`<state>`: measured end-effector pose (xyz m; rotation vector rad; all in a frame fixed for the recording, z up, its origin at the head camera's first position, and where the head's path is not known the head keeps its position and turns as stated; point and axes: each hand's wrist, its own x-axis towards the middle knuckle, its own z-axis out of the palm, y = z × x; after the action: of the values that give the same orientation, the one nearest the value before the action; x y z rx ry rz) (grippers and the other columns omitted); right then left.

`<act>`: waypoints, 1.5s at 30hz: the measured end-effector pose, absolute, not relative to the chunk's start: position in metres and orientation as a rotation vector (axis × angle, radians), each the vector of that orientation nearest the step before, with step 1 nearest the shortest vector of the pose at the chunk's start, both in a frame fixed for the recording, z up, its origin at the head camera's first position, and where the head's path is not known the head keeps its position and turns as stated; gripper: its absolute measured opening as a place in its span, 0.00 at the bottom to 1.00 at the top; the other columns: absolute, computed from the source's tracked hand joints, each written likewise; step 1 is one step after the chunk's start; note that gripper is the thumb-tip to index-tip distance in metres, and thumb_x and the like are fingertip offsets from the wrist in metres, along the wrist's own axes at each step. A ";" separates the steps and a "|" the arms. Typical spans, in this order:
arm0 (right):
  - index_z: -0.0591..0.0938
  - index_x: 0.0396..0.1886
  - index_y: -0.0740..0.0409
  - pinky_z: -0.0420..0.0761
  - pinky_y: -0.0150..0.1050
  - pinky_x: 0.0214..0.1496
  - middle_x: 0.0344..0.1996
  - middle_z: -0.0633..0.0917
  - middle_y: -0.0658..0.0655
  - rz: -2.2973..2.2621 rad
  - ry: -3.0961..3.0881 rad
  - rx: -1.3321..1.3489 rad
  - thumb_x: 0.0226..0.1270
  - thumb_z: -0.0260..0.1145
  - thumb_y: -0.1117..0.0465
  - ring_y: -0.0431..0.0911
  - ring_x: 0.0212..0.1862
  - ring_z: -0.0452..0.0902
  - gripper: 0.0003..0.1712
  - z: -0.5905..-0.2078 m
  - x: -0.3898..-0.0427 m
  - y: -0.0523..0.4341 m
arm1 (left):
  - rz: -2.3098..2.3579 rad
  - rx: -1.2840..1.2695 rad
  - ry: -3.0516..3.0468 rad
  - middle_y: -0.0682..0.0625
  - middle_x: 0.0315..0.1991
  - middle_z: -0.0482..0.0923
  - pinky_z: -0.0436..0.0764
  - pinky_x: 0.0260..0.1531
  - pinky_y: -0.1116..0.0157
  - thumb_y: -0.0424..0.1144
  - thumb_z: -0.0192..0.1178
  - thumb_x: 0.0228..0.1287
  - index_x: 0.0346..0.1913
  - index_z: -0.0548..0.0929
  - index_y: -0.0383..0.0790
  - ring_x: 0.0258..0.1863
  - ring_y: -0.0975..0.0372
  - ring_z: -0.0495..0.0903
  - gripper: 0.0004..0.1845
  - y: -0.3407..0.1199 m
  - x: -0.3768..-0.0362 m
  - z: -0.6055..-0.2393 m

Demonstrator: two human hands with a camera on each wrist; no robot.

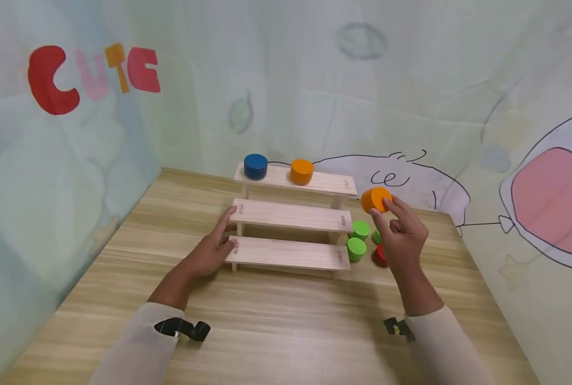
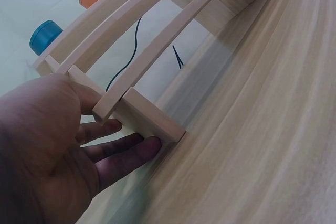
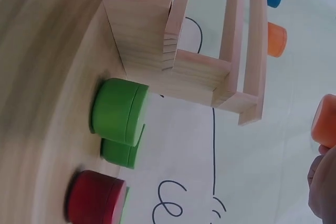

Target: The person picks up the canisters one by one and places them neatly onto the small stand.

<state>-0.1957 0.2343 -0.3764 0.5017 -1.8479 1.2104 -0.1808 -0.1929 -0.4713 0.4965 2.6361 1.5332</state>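
Note:
My right hand (image 1: 403, 235) pinches an orange cylinder block (image 1: 376, 199) between thumb and fingers, in the air right of a wooden three-tier stand (image 1: 291, 215). In the right wrist view that orange block (image 3: 325, 121) shows at the right edge. My left hand (image 1: 211, 251) holds the stand's left end. Its thumb lies over the lowest tier and its fingers are against the side panel, as the left wrist view shows the hand (image 2: 58, 145) close up. On the top tier stand a blue cylinder (image 1: 255, 167) and, to its right, another orange cylinder (image 1: 302, 172).
On the table (image 1: 276, 321), right of the stand, are green cylinders (image 1: 356, 249) and a red cylinder (image 1: 379, 256), partly hidden by my right hand. A printed cloth backdrop (image 1: 286, 96) rises behind and beside the table.

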 end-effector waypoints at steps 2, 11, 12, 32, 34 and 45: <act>0.90 0.57 0.69 0.54 0.24 0.22 0.59 0.90 0.71 1.212 -1.848 0.498 0.59 0.79 0.79 0.35 0.16 0.51 0.24 -0.374 -0.202 0.230 | 1.531 0.488 2.638 0.23 0.82 0.61 0.74 0.72 0.30 0.38 0.48 0.89 0.91 0.35 0.64 0.75 0.27 0.72 0.43 -0.192 -0.181 -0.472; 0.89 0.62 0.66 0.62 0.21 0.25 0.62 0.90 0.67 1.178 -1.961 0.436 0.68 0.80 0.66 0.38 0.21 0.57 0.24 -0.360 -0.233 0.210 | 1.529 0.471 2.633 0.23 0.82 0.60 0.73 0.73 0.30 0.38 0.48 0.89 0.90 0.35 0.65 0.76 0.27 0.71 0.43 -0.191 -0.180 -0.471; 0.89 0.62 0.66 0.62 0.21 0.26 0.62 0.90 0.67 1.163 -1.989 0.430 0.69 0.80 0.64 0.39 0.23 0.58 0.24 -0.359 -0.237 0.209 | 1.528 0.474 2.634 0.23 0.82 0.60 0.74 0.72 0.30 0.38 0.48 0.89 0.91 0.34 0.64 0.75 0.27 0.71 0.43 -0.191 -0.180 -0.471; 0.87 0.67 0.60 0.77 0.24 0.38 0.68 0.87 0.62 1.181 -2.423 0.166 0.75 0.76 0.54 0.55 0.50 0.83 0.26 -0.335 -0.270 0.193 | 1.529 0.498 2.633 0.23 0.81 0.61 0.75 0.72 0.30 0.37 0.47 0.89 0.91 0.34 0.62 0.75 0.27 0.72 0.43 -0.192 -0.179 -0.470; 0.87 0.67 0.60 0.77 0.24 0.35 0.69 0.86 0.62 1.184 -2.447 0.161 0.75 0.76 0.54 0.53 0.44 0.82 0.26 -0.336 -0.272 0.193 | 1.525 0.501 2.638 0.23 0.81 0.61 0.74 0.72 0.30 0.37 0.47 0.89 0.91 0.34 0.62 0.75 0.27 0.72 0.43 -0.192 -0.179 -0.471; 0.88 0.67 0.58 0.66 0.33 0.27 0.68 0.87 0.62 1.122 -2.491 0.138 0.75 0.76 0.52 0.46 0.24 0.59 0.26 -0.343 -0.273 0.190 | 1.513 0.488 2.635 0.23 0.81 0.62 0.76 0.71 0.31 0.37 0.47 0.89 0.90 0.34 0.63 0.75 0.28 0.72 0.43 -0.192 -0.180 -0.470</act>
<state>-0.2727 0.1903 -0.3432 0.1379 -2.4908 1.1221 -0.1796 -0.1920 -0.4697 0.4877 2.6350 1.5131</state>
